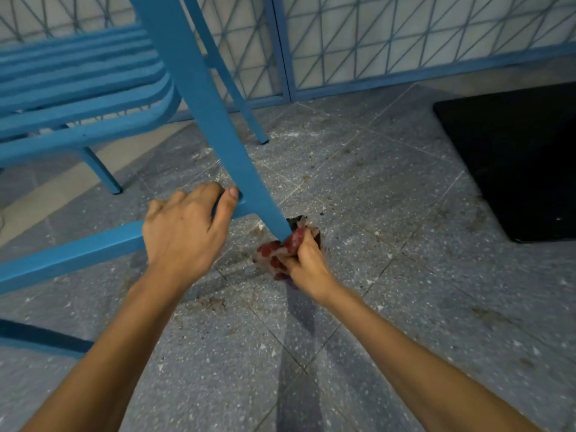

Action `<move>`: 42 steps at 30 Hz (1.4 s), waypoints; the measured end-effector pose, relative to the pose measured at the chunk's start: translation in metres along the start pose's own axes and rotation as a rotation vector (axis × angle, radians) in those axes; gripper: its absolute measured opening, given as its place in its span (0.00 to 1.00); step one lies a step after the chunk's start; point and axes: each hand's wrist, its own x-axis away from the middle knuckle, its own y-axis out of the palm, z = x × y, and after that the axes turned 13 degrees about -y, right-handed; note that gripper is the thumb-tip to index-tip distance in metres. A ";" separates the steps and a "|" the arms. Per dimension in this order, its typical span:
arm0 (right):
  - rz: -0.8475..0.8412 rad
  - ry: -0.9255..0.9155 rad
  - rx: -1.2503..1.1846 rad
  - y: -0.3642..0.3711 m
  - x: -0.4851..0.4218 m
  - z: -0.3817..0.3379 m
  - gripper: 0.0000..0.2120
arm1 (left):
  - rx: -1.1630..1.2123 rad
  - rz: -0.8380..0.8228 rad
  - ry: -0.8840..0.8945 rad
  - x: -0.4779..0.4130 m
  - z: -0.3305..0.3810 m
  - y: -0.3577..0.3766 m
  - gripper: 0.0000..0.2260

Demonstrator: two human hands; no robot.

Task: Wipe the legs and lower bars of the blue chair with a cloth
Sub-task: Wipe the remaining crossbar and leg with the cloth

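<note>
The blue chair (199, 88) fills the left and top, its near leg slanting down to the floor at centre. My left hand (184, 232) grips the lower side bar (78, 254) where it joins that leg, fingers over the top and thumb in front. My right hand (307, 263) holds a bunched red cloth (277, 251) wrapped against the foot of the near leg, just above the floor. The leg's tip is hidden by the cloth. Two other legs stand further back, one (103, 173) at left, one (249, 113) behind the near leg.
Speckled grey floor tiles (374, 198) carry dirt stains around the leg's foot. A black mat (514, 157) lies at right. A blue-framed lattice panel (405, 42) runs along the back. Another blue bar (37, 338) crosses the lower left.
</note>
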 end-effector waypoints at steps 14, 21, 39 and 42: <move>0.352 -0.462 0.510 0.011 -0.023 -0.030 0.22 | -0.033 -0.059 0.016 -0.001 -0.001 -0.001 0.17; -0.020 0.143 0.419 -0.003 0.036 0.033 0.17 | -0.020 -0.087 0.039 -0.004 -0.010 0.000 0.21; 0.229 -0.090 0.432 0.017 0.003 -0.015 0.29 | 0.036 -0.196 0.080 -0.010 -0.021 0.000 0.24; 0.231 0.015 0.412 0.015 0.003 -0.012 0.28 | 0.058 -0.276 0.094 -0.016 -0.023 -0.002 0.22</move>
